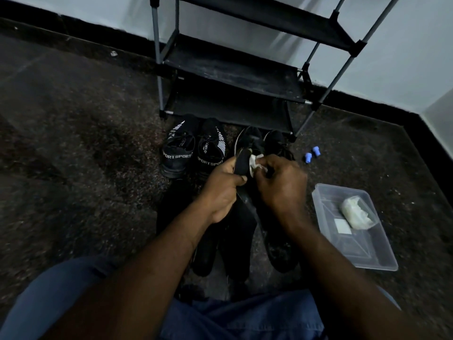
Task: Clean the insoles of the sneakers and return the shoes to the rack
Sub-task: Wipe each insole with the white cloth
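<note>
Head view: the left hand [221, 190] grips a dark insole [241, 164] upright, likely to steady it, while the right hand [279, 182] pinches a white wipe [255, 163] against its top. Two sneaker pairs sit on the floor at the front edge of the empty rack [230, 69]; the left pair [193, 149] reads "SPORT SPORT". A clear tray [382, 256] lies by the right hand.

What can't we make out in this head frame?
- Insole, head view: the left hand wraps its middle and the right hand with the white wipe covers part, so its cleanliness is unreadable.
- Right pair of sneakers: dark, partly behind both hands.
- Dark insoles on the floor: the count is lost in shadow.
- Shoe rack: top cut by the frame edge.
- Blue items: too small to identify.
</note>
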The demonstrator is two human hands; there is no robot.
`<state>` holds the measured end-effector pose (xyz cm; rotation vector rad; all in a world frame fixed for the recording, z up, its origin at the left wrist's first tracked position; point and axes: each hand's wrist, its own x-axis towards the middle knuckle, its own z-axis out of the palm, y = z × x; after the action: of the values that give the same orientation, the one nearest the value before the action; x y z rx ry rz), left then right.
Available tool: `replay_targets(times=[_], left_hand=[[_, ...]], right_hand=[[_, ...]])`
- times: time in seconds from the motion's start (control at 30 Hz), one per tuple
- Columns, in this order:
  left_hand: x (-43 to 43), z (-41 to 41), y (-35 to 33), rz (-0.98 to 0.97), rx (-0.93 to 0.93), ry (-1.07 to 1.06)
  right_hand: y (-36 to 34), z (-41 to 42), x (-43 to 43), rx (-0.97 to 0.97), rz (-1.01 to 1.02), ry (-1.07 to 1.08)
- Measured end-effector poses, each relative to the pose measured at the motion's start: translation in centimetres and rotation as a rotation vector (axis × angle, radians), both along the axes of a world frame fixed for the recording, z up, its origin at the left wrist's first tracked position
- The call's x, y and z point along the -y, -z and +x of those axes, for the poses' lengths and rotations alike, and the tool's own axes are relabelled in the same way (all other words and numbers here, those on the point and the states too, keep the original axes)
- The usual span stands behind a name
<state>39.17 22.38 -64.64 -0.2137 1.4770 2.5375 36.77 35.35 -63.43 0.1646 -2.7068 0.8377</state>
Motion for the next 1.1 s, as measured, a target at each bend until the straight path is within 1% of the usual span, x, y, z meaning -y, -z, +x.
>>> replay_targets(times=[0.2,0.3,0.43,0.5,0.63,0.7,0.8,0.9,1.0,1.1], left_hand=[[-0.2,0.2,0.0,-0.019,-0.012,0.032],[-0.3,0.2,0.1,-0.066,-0.016,0.047],[0.0,-0.1,0.7,-0.099,0.005,0.008],[-0.1,-0.1,1.0,-0.101,0.003,0.000],[-0.4,-0.1,0.6,-0.089,-0.009,0.024],[-0.4,0.1,0.2,-0.051,-0.039,0.027],[-0.2,0.2,0.0,0.016,-0.057,0.001],[0.2,-0.2,0.3,0.069,-0.012,-0.024],[1.0,-0.7,0.5,0.097,0.043,-0.061],[1.1,-0.7,0.4,0.064,0.084,-0.081]], right_hand=[[-0.2,-0.2,0.6,0.017,-0.110,0.052],[-1.1,-0.2,1.8,-0.019,-0.145,0.011],[-0.1,1.7,2.2,-0.036,-0.092,-0.083],[0.4,2.3,1.8,-0.021,-0.106,-0.101],[-0.5,1.2,1.8,-0.066,-0.106,-0.055],[-1.4,0.1,1.9,-0.073,-0.080,-0.017],[-1.8,-0.9,1.5,-0.036,-0.025,-0.021],[-1.0,-0.6,0.6,-0.015,-0.015,-0.029],[-0.4,-0.4,-0.1,0.045,-0.052,-0.028],[-0.4,-0.1,-0.9,0.070,-0.119,-0.047]])
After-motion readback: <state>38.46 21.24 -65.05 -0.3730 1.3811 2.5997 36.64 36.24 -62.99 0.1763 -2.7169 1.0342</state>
